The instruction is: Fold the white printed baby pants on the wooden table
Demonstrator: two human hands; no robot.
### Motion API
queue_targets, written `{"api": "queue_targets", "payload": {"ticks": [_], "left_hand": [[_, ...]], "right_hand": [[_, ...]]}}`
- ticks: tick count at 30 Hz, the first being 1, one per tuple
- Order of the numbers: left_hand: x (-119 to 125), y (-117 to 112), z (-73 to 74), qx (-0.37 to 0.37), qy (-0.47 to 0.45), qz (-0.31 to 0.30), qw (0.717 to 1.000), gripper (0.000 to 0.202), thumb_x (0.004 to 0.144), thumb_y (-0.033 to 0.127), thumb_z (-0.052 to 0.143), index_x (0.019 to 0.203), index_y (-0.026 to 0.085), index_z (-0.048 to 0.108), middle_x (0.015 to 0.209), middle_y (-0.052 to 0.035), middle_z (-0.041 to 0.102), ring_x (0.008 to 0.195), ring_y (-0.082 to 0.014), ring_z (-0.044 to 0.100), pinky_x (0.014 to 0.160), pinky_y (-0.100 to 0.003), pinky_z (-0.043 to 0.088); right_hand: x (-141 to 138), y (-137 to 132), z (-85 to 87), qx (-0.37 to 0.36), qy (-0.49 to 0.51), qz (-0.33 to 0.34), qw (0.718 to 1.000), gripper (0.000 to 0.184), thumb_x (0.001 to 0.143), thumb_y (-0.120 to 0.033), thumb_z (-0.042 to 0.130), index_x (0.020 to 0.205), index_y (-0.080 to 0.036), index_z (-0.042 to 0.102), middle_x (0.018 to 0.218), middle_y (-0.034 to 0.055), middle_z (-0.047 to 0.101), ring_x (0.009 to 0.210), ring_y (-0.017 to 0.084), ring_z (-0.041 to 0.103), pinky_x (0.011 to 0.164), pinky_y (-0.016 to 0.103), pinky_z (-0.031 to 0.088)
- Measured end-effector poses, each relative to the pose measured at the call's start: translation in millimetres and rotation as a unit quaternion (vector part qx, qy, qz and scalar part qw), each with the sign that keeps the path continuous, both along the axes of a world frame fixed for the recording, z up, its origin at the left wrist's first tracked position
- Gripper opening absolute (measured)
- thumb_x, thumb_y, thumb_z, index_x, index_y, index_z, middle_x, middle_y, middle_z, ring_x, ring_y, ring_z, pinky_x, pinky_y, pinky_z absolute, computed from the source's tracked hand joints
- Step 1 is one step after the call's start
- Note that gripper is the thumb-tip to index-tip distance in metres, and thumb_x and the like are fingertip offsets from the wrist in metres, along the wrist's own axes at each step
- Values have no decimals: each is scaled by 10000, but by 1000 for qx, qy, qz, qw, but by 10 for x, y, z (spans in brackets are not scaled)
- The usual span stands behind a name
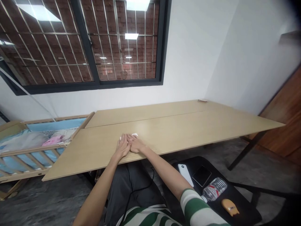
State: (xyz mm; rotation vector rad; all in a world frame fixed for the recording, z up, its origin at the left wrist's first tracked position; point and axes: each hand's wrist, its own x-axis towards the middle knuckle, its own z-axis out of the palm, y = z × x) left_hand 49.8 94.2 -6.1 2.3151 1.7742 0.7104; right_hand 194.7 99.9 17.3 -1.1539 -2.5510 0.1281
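Note:
My left hand and my right hand lie side by side on the near part of a long light wooden table, fingertips pointing away from me. Their fingers are stretched out and rest flat over a small white thing, most of it hidden beneath them. Only a white edge shows past the fingertips, so I cannot make out what it is. My right forearm ends in a green and white striped sleeve.
A wooden cot with blue bedding stands at the left against the table. A black chair at my right carries a white phone, a dark phone, a plastic bottle and an orange object. A barred window is on the wall ahead.

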Motion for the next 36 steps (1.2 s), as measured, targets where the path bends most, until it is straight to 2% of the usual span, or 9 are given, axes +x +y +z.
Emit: {"api": "queue_targets", "payload": {"ticks": [5,10,13,16,20,26,29,32,36], "left_hand": [[-99,7,-72,-26,35,3,999,819,992,633,121,1585,73,195,1651,-195,189,1552,-295,108,1242,-533,144],[-165,-72,6,-7,60,-1,998,827,996,605,193,1569,9,181,1652,-238,146,1553,-325,74,1245,-525,121],[-189,-149,94,21,77,-39,996,815,982,587,317,1568,32,201,1663,-203,159,1554,-295,105,1256,-446,123],[-214,-193,152,24,88,-59,994,762,957,590,411,1533,99,324,1596,-187,360,1483,-316,323,1226,-444,219],[-247,-158,175,5,83,-42,996,730,893,513,570,1478,105,415,1499,-212,490,1397,-367,441,1167,-478,310],[-297,-42,276,-6,33,-28,999,489,858,164,517,1344,152,564,1350,-139,635,1274,-267,568,1123,-377,377],[-342,-26,382,12,-4,-2,1000,361,896,167,472,1209,192,649,1291,-118,667,1256,-271,573,1126,-410,376],[-386,-62,462,31,-52,41,997,293,938,268,471,1151,192,658,1247,-132,678,1219,-292,595,1076,-441,430],[-368,-189,424,25,-121,87,989,415,987,356,417,1335,140,482,1118,-123,726,979,-220,709,857,-330,551]], "right_hand": [[274,64,-32,-78,12,-24,997,655,1027,-426,257,1593,-97,294,1646,130,261,1545,242,195,1258,443,136],[599,32,1,-127,33,-64,989,756,1030,-570,202,1616,-92,204,1669,137,165,1557,264,129,1262,459,117],[677,5,43,-78,60,-38,994,791,1016,-594,283,1615,-85,194,1675,156,123,1561,278,96,1263,464,102],[672,5,81,-39,77,20,996,858,949,-599,487,1605,-104,242,1664,173,187,1546,306,172,1251,466,161],[614,86,53,-63,71,46,994,802,836,-414,668,1537,-130,399,1579,186,395,1475,342,342,1207,490,266],[519,257,-44,-49,179,12,983,582,759,-126,586,1340,-142,563,1334,152,624,1224,273,576,1074,415,424],[490,342,57,-58,207,-22,976,510,759,-118,579,1265,-183,577,1182,100,673,1115,259,606,1011,414,451],[450,465,271,-98,272,-55,956,501,785,-213,635,1271,-206,512,1071,58,663,1006,237,622,913,386,497],[338,654,539,-170,377,-35,910,585,804,-260,667,1323,-185,409,1012,46,627,861,183,636,756,307,535]]}}
